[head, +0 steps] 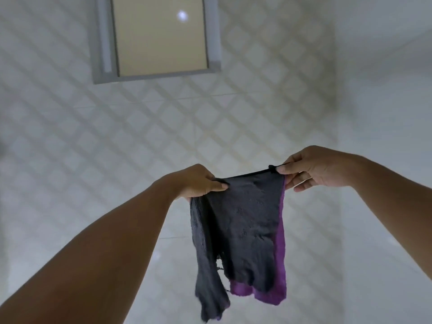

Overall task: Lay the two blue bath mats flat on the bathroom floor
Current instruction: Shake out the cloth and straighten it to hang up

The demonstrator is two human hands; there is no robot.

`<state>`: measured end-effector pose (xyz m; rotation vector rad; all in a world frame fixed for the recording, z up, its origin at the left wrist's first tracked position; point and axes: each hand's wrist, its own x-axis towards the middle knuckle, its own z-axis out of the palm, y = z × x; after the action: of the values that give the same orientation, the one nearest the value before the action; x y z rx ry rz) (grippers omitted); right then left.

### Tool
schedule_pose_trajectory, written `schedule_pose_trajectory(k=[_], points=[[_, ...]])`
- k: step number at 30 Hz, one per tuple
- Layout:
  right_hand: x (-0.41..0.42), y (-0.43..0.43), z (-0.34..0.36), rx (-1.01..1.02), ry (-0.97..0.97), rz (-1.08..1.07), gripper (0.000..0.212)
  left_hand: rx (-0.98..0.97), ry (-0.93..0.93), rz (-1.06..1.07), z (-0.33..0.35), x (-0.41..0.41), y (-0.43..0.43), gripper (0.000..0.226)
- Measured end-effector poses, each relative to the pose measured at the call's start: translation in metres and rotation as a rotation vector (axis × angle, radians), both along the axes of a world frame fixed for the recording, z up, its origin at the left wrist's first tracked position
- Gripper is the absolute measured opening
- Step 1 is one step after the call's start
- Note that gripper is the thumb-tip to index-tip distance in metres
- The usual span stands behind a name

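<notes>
A dark, worn bath mat (pixel 240 225) with a purple side showing along its right and bottom edges hangs in the air above the tiled floor (pixel 93 148). My left hand (pixel 201 181) pinches its top left corner. My right hand (pixel 304 170) pinches its top right corner. The top edge is stretched between the two hands and the rest droops down, frayed and torn at the lower left. Only one mat is clearly visible; whether the purple layer is a second mat, I cannot tell.
Pale patterned tiles cover the floor, with glossy plain tiles nearer to me. A grey-framed doorway threshold (pixel 102 43) with a beige floor (pixel 159 36) beyond lies at the top. A white wall (pixel 385 90) runs along the right.
</notes>
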<state>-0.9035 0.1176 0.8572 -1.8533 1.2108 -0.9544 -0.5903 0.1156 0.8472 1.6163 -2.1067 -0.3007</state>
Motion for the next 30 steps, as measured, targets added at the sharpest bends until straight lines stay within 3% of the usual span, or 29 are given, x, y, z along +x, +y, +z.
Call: schedule_pose_trajectory(k=[9, 13, 17, 22, 25, 30], points=[[-0.083, 0.079, 0.006, -0.028, -0.074, -0.379, 0.023, 0.110, -0.003, -0.384, 0.007, -0.095, -0.023, 0.071], [-0.095, 0.126, -0.003, -0.094, -0.312, -0.489, 0.014, 0.173, 0.052, -0.589, 0.006, -0.136, -0.012, 0.042], [-0.099, 0.182, -0.026, -0.169, -0.537, -0.627, 0.028, 0.215, 0.051, -0.745, -0.017, -0.185, 0.005, 0.036], [-0.109, 0.260, -0.046, -0.319, -0.749, -0.845, 0.026, 0.289, 0.011, -0.958, -0.039, -0.252, 0.050, 0.029], [-0.117, 0.311, -0.047, -0.399, -0.691, -1.001, 0.020, 0.302, -0.006, -1.075, -0.039, -0.289, 0.090, 0.025], [-0.136, 0.407, -0.038, -0.508, -0.413, -1.315, 0.019, 0.297, -0.046, -1.272, -0.030, -0.349, 0.172, 0.023]])
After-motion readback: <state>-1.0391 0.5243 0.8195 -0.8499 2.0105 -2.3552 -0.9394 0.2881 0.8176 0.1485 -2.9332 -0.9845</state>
